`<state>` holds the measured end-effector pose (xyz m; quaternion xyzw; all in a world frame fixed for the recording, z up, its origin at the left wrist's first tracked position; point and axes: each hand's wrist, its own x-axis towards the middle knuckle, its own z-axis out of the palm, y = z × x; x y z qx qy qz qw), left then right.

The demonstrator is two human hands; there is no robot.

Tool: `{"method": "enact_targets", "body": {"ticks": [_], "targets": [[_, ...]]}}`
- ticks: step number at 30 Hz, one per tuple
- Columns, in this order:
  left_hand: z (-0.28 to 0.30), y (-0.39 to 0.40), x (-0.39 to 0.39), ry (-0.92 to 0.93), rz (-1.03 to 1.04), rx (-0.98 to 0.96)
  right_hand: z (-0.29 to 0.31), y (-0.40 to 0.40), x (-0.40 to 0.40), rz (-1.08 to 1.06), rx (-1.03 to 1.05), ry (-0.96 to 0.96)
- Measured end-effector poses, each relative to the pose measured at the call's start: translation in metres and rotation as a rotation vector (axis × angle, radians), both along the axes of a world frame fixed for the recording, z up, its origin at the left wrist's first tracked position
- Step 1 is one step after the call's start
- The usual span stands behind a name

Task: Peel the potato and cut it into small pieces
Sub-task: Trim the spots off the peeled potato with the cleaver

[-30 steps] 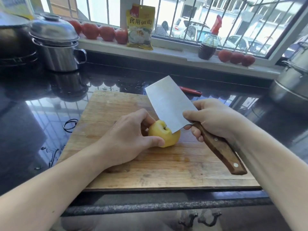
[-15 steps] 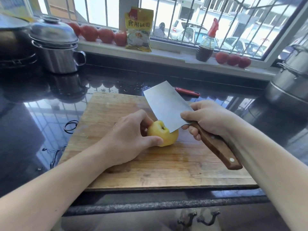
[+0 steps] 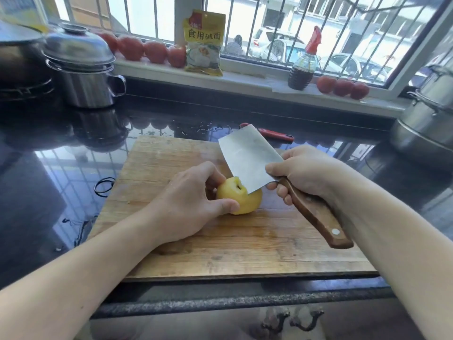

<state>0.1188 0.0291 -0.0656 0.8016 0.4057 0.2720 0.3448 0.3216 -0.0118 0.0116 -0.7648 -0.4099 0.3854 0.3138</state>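
Left hand (image 3: 188,202) pinches peeled potato (image 3: 239,198) on board (image 3: 245,246); right hand (image 3: 304,173) fist-grips cleaver (image 3: 247,155): keep fingertips tucked clear, slice straight down

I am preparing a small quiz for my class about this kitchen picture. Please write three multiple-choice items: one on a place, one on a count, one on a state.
1. Where does the potato lie?
A. on the cutting board
B. in a pot
C. on the windowsill

2. How many tomatoes sit right of the dark bottle?
A. one
B. three
C. six

3. The potato is:
A. unpeeled
B. diced
C. peeled, whole

Answers:
1 A: the potato rests on the cutting board, held by the left hand.
2 B: three tomatoes beside the bottle.
3 C: it is all yellow; the cleaver in the right hand touches it.
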Motion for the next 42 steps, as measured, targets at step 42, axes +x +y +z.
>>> {"method": "enact_targets", "body": {"ticks": [42], "targets": [[0.01, -0.007, 0.011, 0.078, -0.039, -0.052, -0.003, -0.051, 0.042, 0.048, 0.289, 0.124]]}}
